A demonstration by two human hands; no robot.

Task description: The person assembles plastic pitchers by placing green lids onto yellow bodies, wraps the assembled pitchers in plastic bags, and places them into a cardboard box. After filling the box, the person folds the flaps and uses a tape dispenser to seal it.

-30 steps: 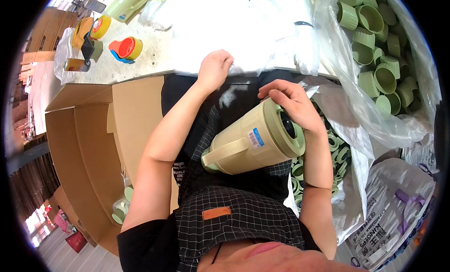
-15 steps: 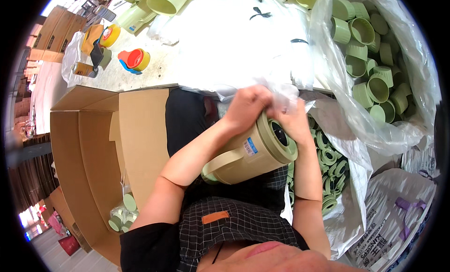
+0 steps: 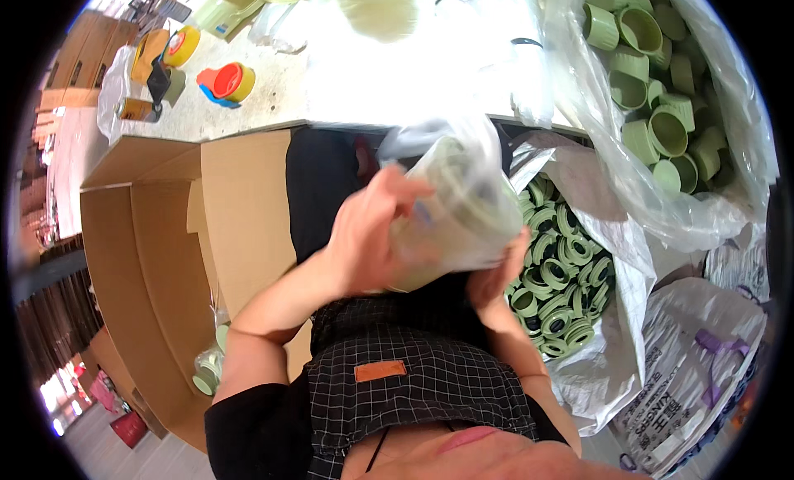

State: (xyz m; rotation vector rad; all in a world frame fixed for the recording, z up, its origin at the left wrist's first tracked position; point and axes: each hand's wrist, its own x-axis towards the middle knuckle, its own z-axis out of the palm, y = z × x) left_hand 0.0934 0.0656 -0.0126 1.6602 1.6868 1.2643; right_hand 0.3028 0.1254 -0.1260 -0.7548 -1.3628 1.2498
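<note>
Both hands hold a pale green jug (image 3: 451, 224) wrapped in a clear plastic bag (image 3: 430, 145), raised in front of the chest. The left hand (image 3: 368, 232) grips the jug's side, fingers curled around the plastic; the right hand (image 3: 496, 277) cups it from below, apparently closed on its base, though blur hides the fingers. An open cardboard box (image 3: 157, 257) stands to the left, a sack of green rings (image 3: 562, 273) to the right, and red and yellow lids (image 3: 225, 81) far left on the table (image 3: 273, 100)
</note>
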